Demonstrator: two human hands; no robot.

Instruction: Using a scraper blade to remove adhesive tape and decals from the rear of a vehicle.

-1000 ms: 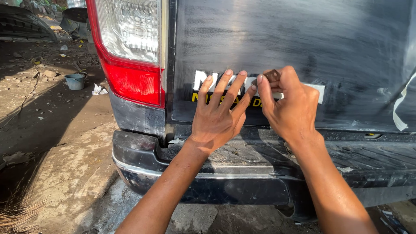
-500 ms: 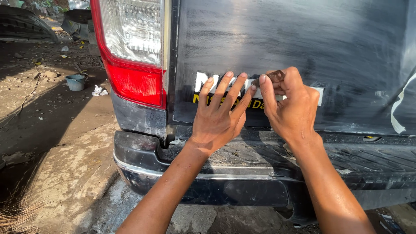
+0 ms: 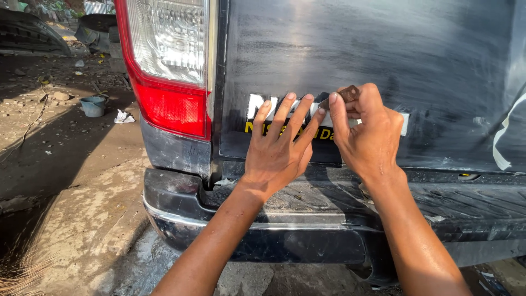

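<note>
A dark, dull, sanded tailgate point(image 3: 383, 49) of a pickup fills the view. My left hand point(image 3: 279, 148) lies flat on it with fingers spread, over white and yellow lettering point(image 3: 255, 104). My right hand point(image 3: 367, 134) pinches a small brown scrap point(image 3: 349, 93), which looks like sandpaper, against the panel just right of the left fingertips. A pale strip point(image 3: 404, 123) shows past the right hand.
A red and clear tail lamp point(image 3: 170, 66) stands at the left. The black rear bumper point(image 3: 230, 230) juts out below my arms. The ground at left is muddy dirt, with a small blue bowl point(image 3: 92, 106), white scraps and debris farther back.
Both hands stay in almost the same place on the tailgate. The view has shifted slightly, and the right hand has edged a little along the lettering.
</note>
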